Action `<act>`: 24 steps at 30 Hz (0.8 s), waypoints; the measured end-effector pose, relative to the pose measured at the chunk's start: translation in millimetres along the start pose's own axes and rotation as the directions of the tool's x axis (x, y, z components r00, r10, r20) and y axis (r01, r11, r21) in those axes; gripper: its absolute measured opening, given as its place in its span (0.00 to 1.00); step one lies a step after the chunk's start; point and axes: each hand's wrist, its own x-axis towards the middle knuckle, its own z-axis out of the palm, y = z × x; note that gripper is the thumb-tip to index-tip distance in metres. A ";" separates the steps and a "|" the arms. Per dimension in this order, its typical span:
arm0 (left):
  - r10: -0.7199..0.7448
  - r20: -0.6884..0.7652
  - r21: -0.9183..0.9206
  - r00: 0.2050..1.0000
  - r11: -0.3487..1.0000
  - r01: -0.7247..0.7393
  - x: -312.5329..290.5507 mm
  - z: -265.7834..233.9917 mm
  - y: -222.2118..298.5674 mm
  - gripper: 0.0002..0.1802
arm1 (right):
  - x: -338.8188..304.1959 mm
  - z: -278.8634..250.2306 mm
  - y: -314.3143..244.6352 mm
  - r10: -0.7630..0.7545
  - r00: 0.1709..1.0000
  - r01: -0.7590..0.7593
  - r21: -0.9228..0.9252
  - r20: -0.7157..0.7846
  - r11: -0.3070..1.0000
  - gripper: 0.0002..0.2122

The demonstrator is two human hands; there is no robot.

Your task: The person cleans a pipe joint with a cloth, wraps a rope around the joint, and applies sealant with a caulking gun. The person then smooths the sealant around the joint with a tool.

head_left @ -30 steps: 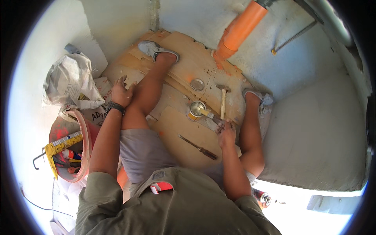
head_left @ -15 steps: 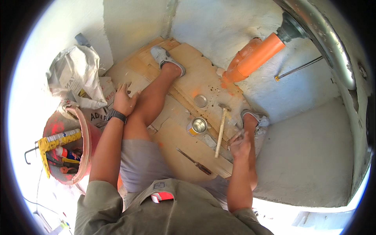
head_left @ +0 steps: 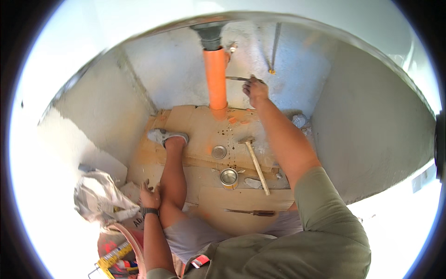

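Note:
My right hand [head_left: 254, 90] is stretched forward, closed on a slim tool [head_left: 239, 78] with a narrow dark blade; its exact kind is unclear. The blade's tip points left and reaches the right edge of an upright orange pipe [head_left: 215, 79]; I cannot tell whether they touch. By my left knee, my left hand [head_left: 149, 197] is held with its fingers apart and nothing in it. Between my legs lie a hammer [head_left: 256, 166] with a wooden handle and a screwdriver [head_left: 262, 213]. An opened tin can [head_left: 229, 178] stands near them, its round lid [head_left: 219, 152] farther off.
Cardboard [head_left: 186, 116] covers the floor, with orange scraps [head_left: 232, 120] by the pipe. A bucket [head_left: 132, 237] holding a yellow caulking gun [head_left: 114, 255] stands at the lower left, beside a crumpled white sack [head_left: 100, 197]. A thin rod [head_left: 276, 49] hangs against the back wall.
My right arm has swung from beside my right leg up and forward to the orange pipe, with the slim tool now visible in hand. My view has turned right; my left hand stays by the knee.

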 end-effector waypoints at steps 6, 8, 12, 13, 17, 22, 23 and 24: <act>0.077 0.034 0.108 0.996 0.991 -0.080 7.2 -0.9 0.8 0.33 | -5.8 18.8 9.7 0.035 0.999 -0.035 0.025 0.015 0.999 0.10; -0.025 0.059 0.098 0.998 0.995 0.019 5.4 -1.4 1.5 0.33 | -17.2 20.5 10.5 0.094 0.996 -0.094 -0.002 0.002 0.996 0.10; 0.055 0.029 0.101 0.998 0.993 -0.057 4.6 -0.2 3.3 0.33 | -51.6 0.1 3.1 0.010 1.000 -0.010 -0.014 0.024 1.000 0.08; 0.051 0.040 0.108 0.998 0.993 -0.055 4.2 -0.1 3.7 0.33 | -58.9 -7.5 0.8 -0.031 0.998 0.033 -0.038 0.047 0.999 0.07; 0.044 0.052 0.099 0.998 0.994 -0.049 2.5 -1.1 4.1 0.33 | -60.2 -14.0 -6.5 -0.211 0.972 0.218 -0.055 0.106 0.974 0.06; 0.036 0.052 0.141 0.998 0.989 -0.043 2.1 -4.3 4.8 0.33 | -52.7 12.4 0.2 -0.182 0.975 0.192 -0.068 0.128 0.979 0.04; 0.038 0.055 0.140 0.998 0.989 -0.045 2.2 -4.4 5.0 0.33 | -59.1 17.4 4.5 -0.260 0.958 0.282 -0.216 0.122 0.935 0.05; 0.043 0.052 0.134 0.998 0.990 -0.049 2.1 -4.3 4.7 0.33 | -68.2 17.0 6.8 -0.374 0.909 0.416 -0.324 0.187 0.850 0.05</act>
